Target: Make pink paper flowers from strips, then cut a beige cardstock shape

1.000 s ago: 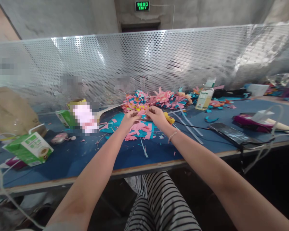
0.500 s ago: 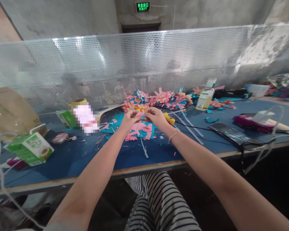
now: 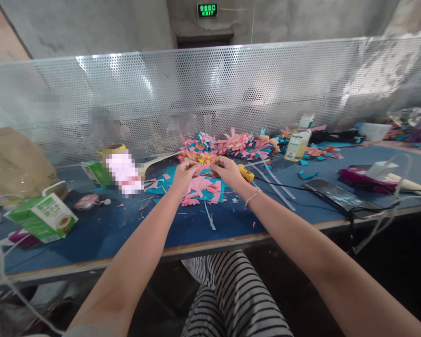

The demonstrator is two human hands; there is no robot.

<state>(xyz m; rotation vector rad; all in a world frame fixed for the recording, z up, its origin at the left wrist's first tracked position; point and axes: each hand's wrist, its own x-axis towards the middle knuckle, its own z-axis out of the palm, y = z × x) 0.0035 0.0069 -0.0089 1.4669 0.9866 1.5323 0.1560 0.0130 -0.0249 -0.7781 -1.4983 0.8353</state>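
pink paper pieces (image 3: pixel 200 188) lie heaped on a blue sheet (image 3: pixel 169 180), just on the wearer's side of the fingertips, roughly midway between left hand (image 3: pixel 185 174) and right hand (image 3: pixel 230 172); each grip pressed together, contents indeterminable.

A thin, pale bracelet (image 3: pixel 252 197) circles the wrist just behind the right hand (image 3: pixel 228 171); a sliver of grey sleeve (image 3: pixel 93 329) shows on the left arm (image 3: pixel 145 241) — and the loose trousers (image 3: pixel 236 292) are white with narrow dark stripes.

Dim overall, bright glare on mesh (image 3: pixel 214 84), exit sign (image 3: pixel 207 10) lit green, screen (image 3: pixel 124 171) washed out and pixelated, deep shadow under counter (image 3: pixel 101 234), wide-angle stretch toward edges
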